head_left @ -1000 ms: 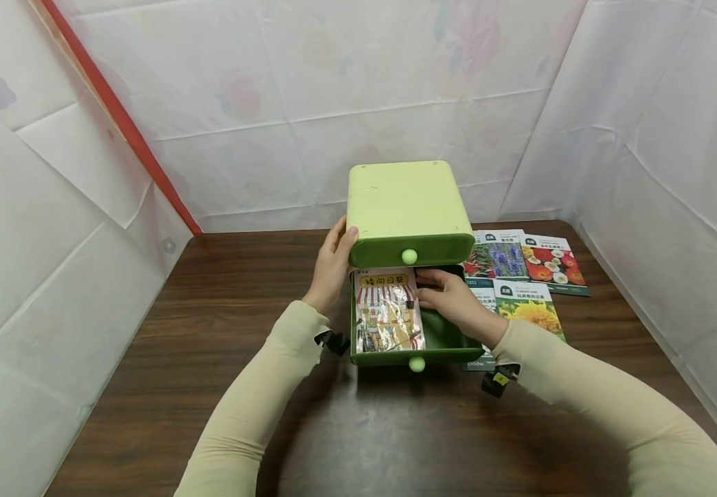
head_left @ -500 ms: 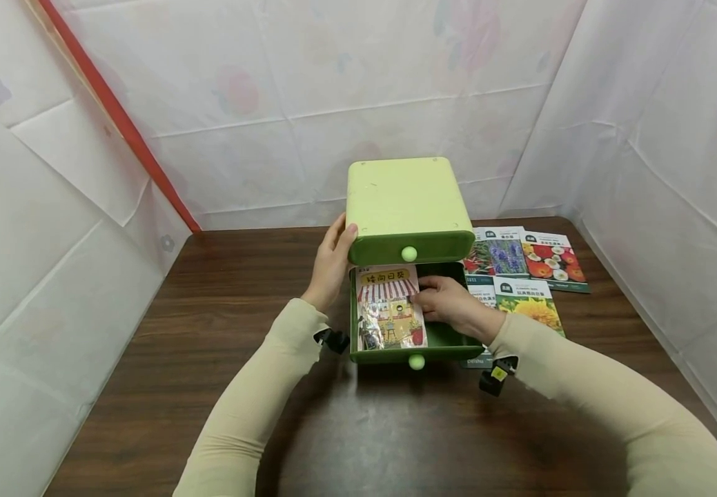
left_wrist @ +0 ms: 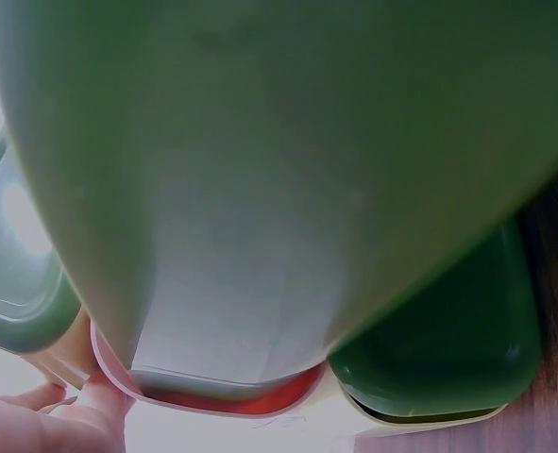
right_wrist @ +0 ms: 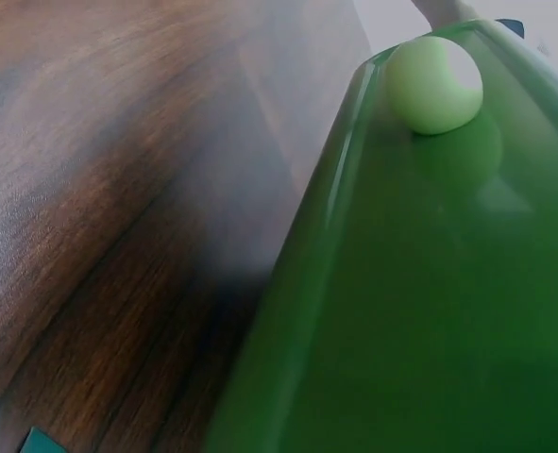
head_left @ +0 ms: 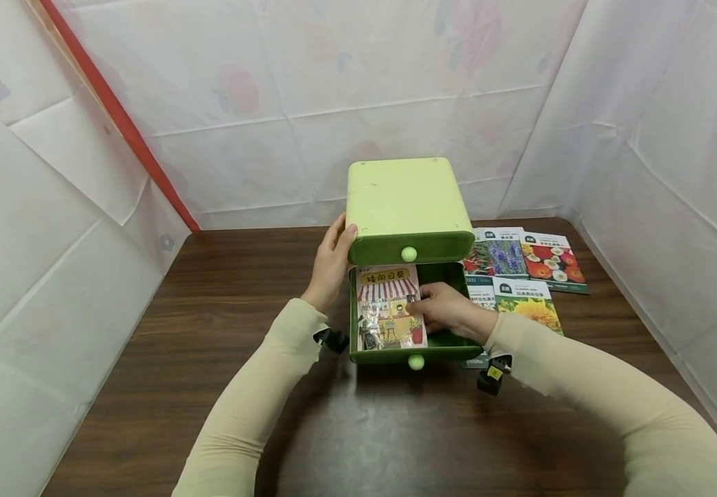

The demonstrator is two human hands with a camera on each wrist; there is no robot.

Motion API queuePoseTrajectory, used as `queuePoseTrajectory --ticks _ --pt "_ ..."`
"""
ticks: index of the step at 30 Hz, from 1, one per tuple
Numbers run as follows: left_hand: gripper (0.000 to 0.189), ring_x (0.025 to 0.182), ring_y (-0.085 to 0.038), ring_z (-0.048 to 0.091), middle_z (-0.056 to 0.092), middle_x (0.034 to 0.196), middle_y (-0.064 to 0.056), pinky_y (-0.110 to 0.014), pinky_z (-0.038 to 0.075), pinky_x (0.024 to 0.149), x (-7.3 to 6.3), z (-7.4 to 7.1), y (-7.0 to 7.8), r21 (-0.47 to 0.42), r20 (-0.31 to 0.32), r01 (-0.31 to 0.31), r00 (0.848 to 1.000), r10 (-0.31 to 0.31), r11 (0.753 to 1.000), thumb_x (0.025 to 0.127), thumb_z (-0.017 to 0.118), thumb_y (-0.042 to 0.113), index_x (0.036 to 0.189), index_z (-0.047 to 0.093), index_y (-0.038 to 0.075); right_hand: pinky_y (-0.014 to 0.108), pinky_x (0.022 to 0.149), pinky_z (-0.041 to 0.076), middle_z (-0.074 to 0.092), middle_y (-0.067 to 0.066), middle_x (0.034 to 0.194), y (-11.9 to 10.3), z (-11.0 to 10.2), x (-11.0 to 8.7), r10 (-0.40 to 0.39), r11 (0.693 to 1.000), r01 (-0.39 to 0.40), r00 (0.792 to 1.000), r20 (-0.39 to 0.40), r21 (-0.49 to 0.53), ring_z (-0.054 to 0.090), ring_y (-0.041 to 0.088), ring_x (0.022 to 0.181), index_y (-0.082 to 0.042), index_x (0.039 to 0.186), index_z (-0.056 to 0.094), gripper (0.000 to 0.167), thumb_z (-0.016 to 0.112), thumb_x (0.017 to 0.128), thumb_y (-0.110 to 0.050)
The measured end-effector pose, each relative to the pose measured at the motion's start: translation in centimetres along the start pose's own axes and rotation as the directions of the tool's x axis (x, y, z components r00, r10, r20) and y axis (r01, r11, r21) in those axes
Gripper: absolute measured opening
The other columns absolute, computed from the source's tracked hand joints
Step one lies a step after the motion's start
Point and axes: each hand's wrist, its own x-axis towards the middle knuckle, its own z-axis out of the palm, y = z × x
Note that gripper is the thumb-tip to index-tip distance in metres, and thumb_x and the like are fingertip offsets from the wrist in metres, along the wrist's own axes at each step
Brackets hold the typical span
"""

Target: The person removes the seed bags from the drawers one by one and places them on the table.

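Observation:
A pale green drawer cabinet (head_left: 404, 197) stands on the table, with its dark green middle drawer (head_left: 383, 357) pulled out. In the left wrist view, another green drawer front (left_wrist: 448, 349) lies below it. My left hand (head_left: 328, 266) rests against the cabinet's left side, thumb at the front corner. A seed packet (head_left: 383, 321) with a striped awning picture and shiny wrapping lies in the drawer's left part. My right hand (head_left: 451, 307) reaches into the drawer and pinches the packet's right edge; some of its fingers are hidden. The right wrist view shows the drawer's round knob (right_wrist: 434, 85).
Several flower seed packets (head_left: 553, 262) lie on the dark wooden table (head_left: 240, 276), right of the cabinet and partly behind it. A yellow-flower packet (head_left: 528, 304) is close to the right forearm. White sheeting (head_left: 240, 159) hangs behind and at both sides.
The right hand has shifted slightly toward the drawer's front, its fingertips moving down the packet's right edge. Glare on the packet has lessened. The left hand has stayed at the cabinet's side.

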Motion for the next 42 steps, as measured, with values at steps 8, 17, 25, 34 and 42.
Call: queuePoseTrajectory --ticks 8,17,25,34,42 --pt "0.062 0.127 -0.027 0.053 0.03 0.157 0.001 -0.047 0.046 0.106 0.0 0.0 -0.1 0.006 -0.002 0.006 1.0 -0.006 1.0 0.1 0.048 0.051 0.155 0.025 0.033 0.029 0.056 0.044 0.042 -0.001 0.063 -0.1 -0.4 -0.3 -0.055 0.998 0.053 0.998 -0.03 -0.046 0.04 0.012 0.055 -0.008 0.08 0.046 0.022 0.055 0.1 -0.014" --pt "0.066 0.128 -0.026 0.053 0.032 0.157 -0.001 -0.048 0.046 0.106 0.1 0.0 -0.1 0.006 -0.022 0.018 1.0 -0.018 1.0 0.098 0.05 0.053 0.156 0.025 0.031 0.027 0.054 0.031 0.028 -0.005 0.054 -0.5 -1.4 -0.7 -0.08 0.997 0.079 0.996 -0.042 -0.026 0.026 0.01 0.049 -0.011 0.073 0.034 0.034 0.054 0.101 -0.014" --pt "0.063 0.128 -0.027 0.053 0.031 0.157 0.0 -0.049 0.045 0.107 0.1 0.0 0.0 0.011 -0.028 0.028 0.999 -0.028 1.0 0.099 0.049 0.052 0.155 0.027 0.033 0.026 0.052 0.029 0.034 -0.005 0.054 -0.9 -2.1 -1.5 -0.058 0.998 0.058 0.998 -0.007 0.015 0.023 0.01 0.046 -0.012 0.069 0.036 0.037 0.054 0.101 -0.016" --pt "0.061 0.13 -0.029 0.051 0.026 0.16 0.002 -0.048 0.045 0.107 0.0 -0.1 0.1 -0.003 0.004 0.027 1.0 -0.027 1.0 0.102 0.046 0.046 0.156 0.021 0.033 0.027 0.067 0.057 0.068 0.003 0.087 -0.9 -2.7 -3.2 0.006 0.997 -0.013 0.996 0.089 0.073 0.063 0.009 0.071 0.002 0.112 0.06 0.021 0.054 0.101 -0.015" --pt "0.062 0.124 -0.026 0.055 0.03 0.157 0.004 -0.045 0.047 0.105 0.0 0.0 0.1 0.002 -0.015 0.027 1.0 -0.027 1.0 0.099 0.048 0.051 0.155 0.026 0.034 0.034 0.075 0.061 0.072 0.01 0.101 -0.9 -3.5 -5.7 -0.002 0.996 -0.015 0.984 0.178 0.092 0.072 0.016 0.084 0.01 0.131 0.049 0.039 0.055 0.1 -0.013"
